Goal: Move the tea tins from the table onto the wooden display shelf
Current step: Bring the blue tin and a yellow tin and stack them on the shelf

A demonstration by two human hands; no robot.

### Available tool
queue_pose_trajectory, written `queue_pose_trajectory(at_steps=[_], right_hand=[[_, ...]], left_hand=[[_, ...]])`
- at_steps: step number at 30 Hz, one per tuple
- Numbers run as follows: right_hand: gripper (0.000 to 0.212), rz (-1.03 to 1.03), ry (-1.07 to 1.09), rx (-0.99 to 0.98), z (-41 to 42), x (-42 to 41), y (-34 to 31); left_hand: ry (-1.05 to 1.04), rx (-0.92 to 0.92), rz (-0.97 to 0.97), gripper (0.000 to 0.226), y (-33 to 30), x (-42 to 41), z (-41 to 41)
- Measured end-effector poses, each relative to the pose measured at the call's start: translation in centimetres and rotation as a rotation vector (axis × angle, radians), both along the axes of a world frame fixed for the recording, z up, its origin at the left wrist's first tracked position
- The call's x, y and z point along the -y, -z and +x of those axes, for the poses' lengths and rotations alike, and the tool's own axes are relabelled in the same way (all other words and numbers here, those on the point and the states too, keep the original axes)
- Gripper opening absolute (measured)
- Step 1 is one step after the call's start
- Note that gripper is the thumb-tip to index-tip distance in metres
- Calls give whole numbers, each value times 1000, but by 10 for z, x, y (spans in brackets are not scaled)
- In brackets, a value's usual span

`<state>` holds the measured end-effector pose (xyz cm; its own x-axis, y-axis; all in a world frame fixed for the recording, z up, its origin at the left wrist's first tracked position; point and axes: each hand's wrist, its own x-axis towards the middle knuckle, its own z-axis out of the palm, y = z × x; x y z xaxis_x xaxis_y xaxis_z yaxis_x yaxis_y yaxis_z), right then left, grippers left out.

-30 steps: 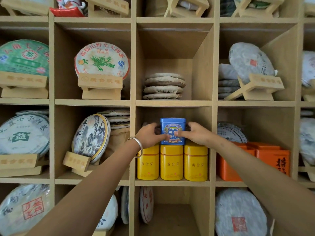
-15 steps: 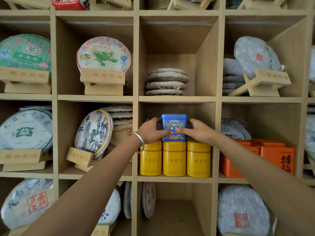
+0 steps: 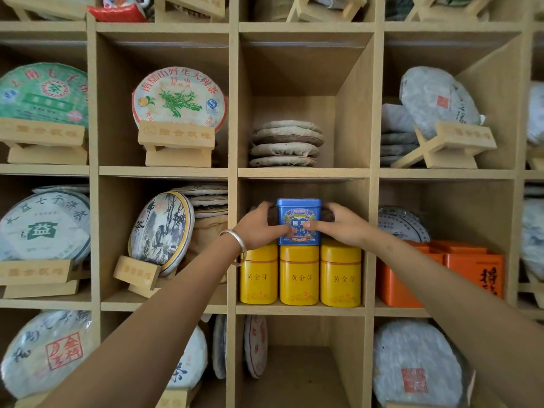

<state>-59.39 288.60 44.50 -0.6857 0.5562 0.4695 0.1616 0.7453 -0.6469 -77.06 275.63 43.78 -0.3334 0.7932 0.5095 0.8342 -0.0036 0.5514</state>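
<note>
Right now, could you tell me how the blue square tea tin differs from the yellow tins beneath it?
The blue square tea tin carries a pictorial label; the three yellow tins are plain with small characters. The blue tin is shorter and sits atop the middle yellow tin, while the yellow ones stand on the shelf board. Left hand and right hand grip only the blue tin. All stand upright in one compartment.

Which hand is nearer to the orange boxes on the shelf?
Right. The right hand grips the blue tin on the side facing the orange boxes; the left hand grips the tin's far side.
</note>
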Motion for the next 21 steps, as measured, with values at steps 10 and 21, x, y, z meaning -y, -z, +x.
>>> queue_pose_trajectory(at_steps=[10, 21], right_hand=[[51, 408, 174, -300, 91, 41, 77], [28, 560, 270, -121, 98, 34, 166]], left_hand=[[-89, -423, 369, 61, 56, 66, 51], [77, -572, 37, 49, 151, 9, 118]])
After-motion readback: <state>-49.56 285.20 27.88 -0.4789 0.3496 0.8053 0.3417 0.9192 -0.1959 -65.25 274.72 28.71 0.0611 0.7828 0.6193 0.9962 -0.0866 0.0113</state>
